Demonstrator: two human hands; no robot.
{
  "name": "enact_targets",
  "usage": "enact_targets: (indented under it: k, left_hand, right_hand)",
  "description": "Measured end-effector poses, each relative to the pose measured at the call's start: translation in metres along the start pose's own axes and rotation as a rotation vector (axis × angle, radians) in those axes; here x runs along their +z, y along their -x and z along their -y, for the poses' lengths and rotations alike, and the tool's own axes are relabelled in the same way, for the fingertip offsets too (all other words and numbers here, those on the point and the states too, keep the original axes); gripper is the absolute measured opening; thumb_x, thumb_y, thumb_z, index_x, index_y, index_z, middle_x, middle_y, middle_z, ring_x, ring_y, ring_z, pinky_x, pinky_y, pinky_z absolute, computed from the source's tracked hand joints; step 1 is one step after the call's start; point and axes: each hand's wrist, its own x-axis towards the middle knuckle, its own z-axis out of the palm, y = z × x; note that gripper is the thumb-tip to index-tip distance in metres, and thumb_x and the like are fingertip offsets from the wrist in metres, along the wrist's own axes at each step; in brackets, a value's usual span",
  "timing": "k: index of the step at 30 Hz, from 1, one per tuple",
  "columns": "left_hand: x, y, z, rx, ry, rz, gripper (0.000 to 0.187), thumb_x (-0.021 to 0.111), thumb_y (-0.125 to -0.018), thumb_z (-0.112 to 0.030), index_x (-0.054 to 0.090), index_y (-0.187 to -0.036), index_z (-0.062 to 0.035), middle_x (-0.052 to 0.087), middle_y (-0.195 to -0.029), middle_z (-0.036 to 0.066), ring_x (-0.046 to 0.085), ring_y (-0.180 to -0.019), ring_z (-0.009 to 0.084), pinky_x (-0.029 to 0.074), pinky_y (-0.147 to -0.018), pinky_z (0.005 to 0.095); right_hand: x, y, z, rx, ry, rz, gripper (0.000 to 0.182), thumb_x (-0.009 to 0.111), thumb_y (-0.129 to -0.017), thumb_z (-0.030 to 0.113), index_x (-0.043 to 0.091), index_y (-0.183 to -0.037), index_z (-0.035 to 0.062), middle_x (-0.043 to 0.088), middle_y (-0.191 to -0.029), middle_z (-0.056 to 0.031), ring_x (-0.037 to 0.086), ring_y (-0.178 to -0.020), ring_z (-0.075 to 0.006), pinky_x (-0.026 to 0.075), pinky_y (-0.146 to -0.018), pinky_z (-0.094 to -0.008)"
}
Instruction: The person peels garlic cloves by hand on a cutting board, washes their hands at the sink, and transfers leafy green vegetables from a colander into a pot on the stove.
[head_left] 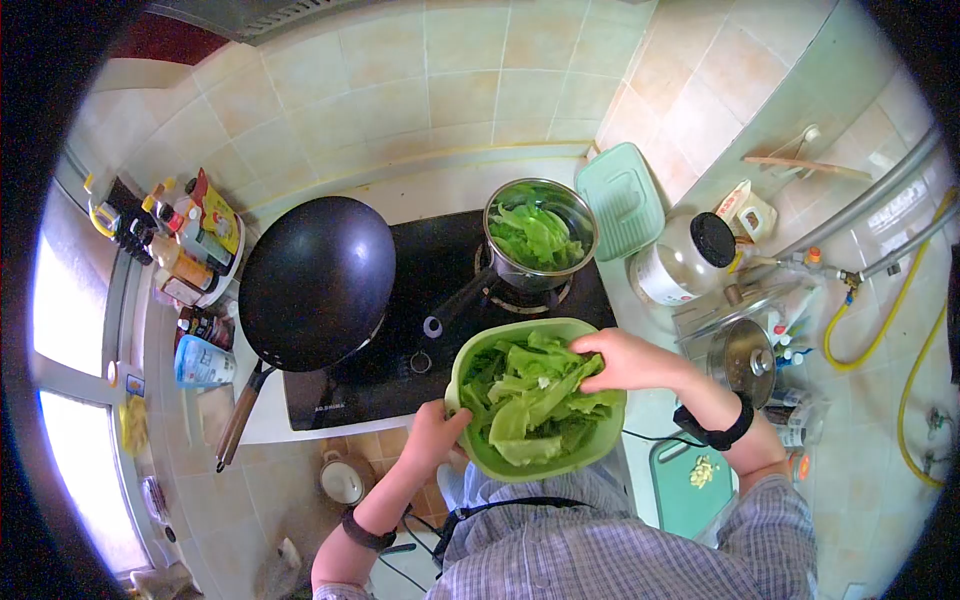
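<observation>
A light green basin (612,432) full of lettuce leaves (530,405) is held in front of my body, at the front edge of the stove. My left hand (437,437) is closed on the basin's left rim, with the thumb over the edge. At the upper right of the basin, my right hand (628,361) has its fingers closed on some of the leaves; the fingertips are partly hidden among them. Beyond the basin, a saucepan (540,228) with more lettuce inside stands on the right burner, its black handle pointing toward the lower left.
A black wok (318,283) covers the stove's left side, its handle jutting forward. Bottles (180,255) crowd the left corner. On the right are a green ridged lid (622,200), a large jar (680,262), a lidded pot (742,362) and a cutting board (690,510) with chopped garlic.
</observation>
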Motion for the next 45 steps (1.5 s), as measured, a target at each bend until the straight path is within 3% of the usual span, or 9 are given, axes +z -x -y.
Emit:
enact_targets:
  k: [2,6,9,16,29,32,34,41,45]
  left_hand:
    - [0.0,0.001,-0.003,-0.034,-0.032,-0.034,0.023,0.052,-0.075,-0.011,0.053,-0.079,0.0114,0.059,-0.068,0.015,0.06,-0.055,0.0213,0.05,-0.041,0.0297]
    - [-0.001,0.0,-0.002,0.002,-0.024,-0.03,0.023,0.053,-0.075,-0.011,0.053,-0.078,0.0119,0.058,-0.067,0.015,0.06,-0.054,0.0215,0.05,-0.04,0.0299]
    - [-0.003,-0.006,0.008,0.028,-0.05,-0.034,0.023,0.053,-0.075,-0.011,0.053,-0.078,0.0118,0.058,-0.065,0.015,0.06,-0.053,0.0215,0.049,-0.04,0.0303]
    - [-0.001,-0.008,0.012,-0.007,-0.019,-0.037,0.023,0.054,-0.075,-0.011,0.052,-0.076,0.0112,0.058,-0.065,0.015,0.06,-0.053,0.0216,0.049,-0.041,0.0305]
    - [0.001,-0.015,0.017,-0.019,-0.089,-0.072,0.024,0.055,-0.073,-0.013,0.053,-0.076,0.0107,0.057,-0.064,0.015,0.059,-0.052,0.0213,0.048,-0.039,0.0308]
    - [0.001,-0.014,0.018,-0.006,-0.038,-0.053,0.024,0.054,-0.074,-0.012,0.053,-0.078,0.011,0.057,-0.063,0.014,0.059,-0.051,0.0208,0.048,-0.039,0.0301]
    - [0.0,-0.009,0.018,0.015,-0.097,-0.058,0.024,0.053,-0.074,-0.012,0.053,-0.078,0.0113,0.057,-0.063,0.014,0.059,-0.052,0.0207,0.048,-0.039,0.0295]
    - [0.003,0.012,0.003,0.004,0.007,-0.087,0.022,0.052,-0.075,-0.01,0.053,-0.08,0.0107,0.058,-0.067,0.014,0.06,-0.054,0.019,0.048,-0.039,0.0259]
    - [0.002,0.015,0.008,0.04,0.027,-0.086,0.021,0.051,-0.075,-0.009,0.053,-0.081,0.0104,0.059,-0.068,0.014,0.06,-0.054,0.019,0.049,-0.04,0.0259]
  right_hand:
    - [-0.01,0.002,0.002,0.022,-0.102,0.037,0.035,0.067,-0.061,0.009,0.053,-0.09,-0.0028,0.057,-0.081,-0.0125,0.053,-0.074,-0.016,0.043,-0.068,-0.0291]
    - [-0.003,0.001,-0.013,-0.084,-0.238,0.106,0.032,0.067,-0.066,0.012,0.053,-0.09,-0.0033,0.057,-0.08,-0.0068,0.049,-0.077,-0.0096,0.041,-0.07,-0.0268]
    - [0.002,0.0,-0.022,0.037,-0.384,0.292,0.037,0.065,-0.067,0.015,0.053,-0.097,-0.003,0.059,-0.091,-0.0096,0.052,-0.083,-0.0126,0.041,-0.074,-0.0278]
    - [-0.003,0.007,-0.022,-0.013,-0.37,0.313,0.037,0.063,-0.069,0.015,0.052,-0.099,-0.0033,0.059,-0.092,-0.0071,0.05,-0.084,-0.0114,0.041,-0.076,-0.0277]
    - [-0.055,0.026,-0.031,0.043,-0.734,0.054,0.05,0.067,-0.06,0.006,0.051,-0.107,0.0,0.057,-0.096,-0.0032,0.051,-0.086,-0.0101,0.042,-0.076,-0.026]
    - [-0.085,0.01,-0.027,-0.008,-0.71,-0.091,0.041,0.063,-0.065,0.007,0.053,-0.105,0.0009,0.057,-0.095,-0.0022,0.052,-0.086,-0.0104,0.043,-0.075,-0.0256]
    - [-0.106,-0.007,-0.026,0.14,-0.918,-0.25,0.029,0.057,-0.072,0.006,0.054,-0.101,0.0016,0.058,-0.094,-0.0019,0.053,-0.087,-0.0108,0.043,-0.076,-0.0246]
    - [-0.128,-0.102,-0.081,0.246,-0.179,-0.329,0.023,0.058,-0.072,0.015,0.059,-0.091,0.0019,0.061,-0.082,-0.0047,0.053,-0.075,-0.0099,0.042,-0.068,-0.0248]
    - [-0.108,-0.132,-0.077,0.299,0.051,-0.244,0.042,0.064,-0.069,0.03,0.054,-0.096,-0.0004,0.058,-0.091,-0.0121,0.054,-0.084,-0.0183,0.042,-0.074,-0.0285]
